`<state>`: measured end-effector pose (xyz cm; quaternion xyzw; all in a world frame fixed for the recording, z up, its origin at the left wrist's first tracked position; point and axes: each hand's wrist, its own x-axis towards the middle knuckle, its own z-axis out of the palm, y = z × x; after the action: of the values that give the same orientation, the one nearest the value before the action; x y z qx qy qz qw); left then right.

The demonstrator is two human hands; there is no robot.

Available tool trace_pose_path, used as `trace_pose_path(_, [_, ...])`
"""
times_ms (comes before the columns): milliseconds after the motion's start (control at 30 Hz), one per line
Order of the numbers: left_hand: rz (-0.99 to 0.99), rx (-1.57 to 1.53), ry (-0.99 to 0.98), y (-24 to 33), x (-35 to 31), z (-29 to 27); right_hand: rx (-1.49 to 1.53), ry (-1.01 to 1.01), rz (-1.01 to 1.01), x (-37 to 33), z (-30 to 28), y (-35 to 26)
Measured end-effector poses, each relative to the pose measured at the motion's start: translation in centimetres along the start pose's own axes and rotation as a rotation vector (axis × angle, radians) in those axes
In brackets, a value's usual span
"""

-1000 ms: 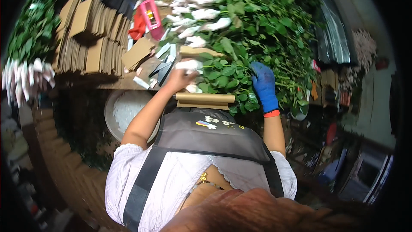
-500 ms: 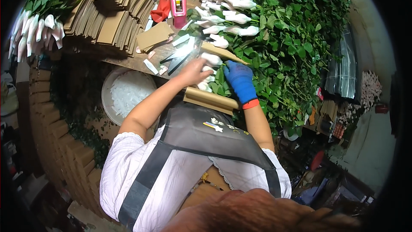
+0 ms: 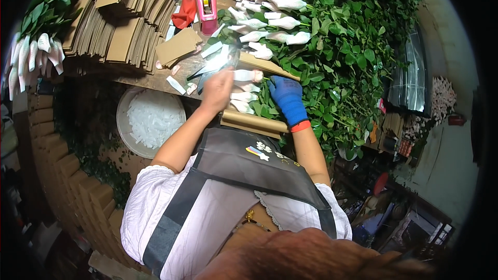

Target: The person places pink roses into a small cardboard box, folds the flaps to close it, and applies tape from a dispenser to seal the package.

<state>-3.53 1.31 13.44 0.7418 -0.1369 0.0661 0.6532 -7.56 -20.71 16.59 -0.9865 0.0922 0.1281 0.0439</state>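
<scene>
My bare left hand (image 3: 217, 92) is closed at the left end of a white foam net sleeve (image 3: 245, 75); its fingertips are partly blurred. Inside the sleeve's right end is a pale flower bud (image 3: 258, 76). My right hand (image 3: 286, 94), in a blue glove with an orange cuff, is closed around the stem just right of that bud; the glove hides most of the stem. Below the bud lie several sleeved flowers (image 3: 243, 102) with green leaves, between a folded brown cardboard (image 3: 254, 123) near my apron and another cardboard piece (image 3: 267, 65) behind.
Many sleeved flowers (image 3: 282, 3) with leafy stems (image 3: 353, 57) cover the table's right side. A pink tape dispenser (image 3: 206, 8) and a loose cardboard piece (image 3: 178, 47) lie farther left, near cardboard stacks (image 3: 124, 39). A round tub (image 3: 150, 119) of white sleeves stands below the table edge.
My left hand has moved left, away from the bud, and the net sleeve now shows stretched between hand and bud. My right hand has stayed nearly in place.
</scene>
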Motion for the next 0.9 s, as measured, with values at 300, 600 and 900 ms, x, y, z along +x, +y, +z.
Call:
trace_pose_path(300, [-0.499,0.226,-0.438,-4.1,1.7,0.2,0.084,-0.035,0.050,-0.3,0.0,-0.4])
trace_pose_path(600, [-0.485,-0.250,0.146,-6.6,1.8,-2.1,0.077,0.030,0.052,-0.3,1.2,-0.2])
trace_pose_path(900, [-0.386,0.299,-0.546,-1.9,1.2,-1.8,0.122,-0.099,-0.026,-0.6,0.0,-0.6])
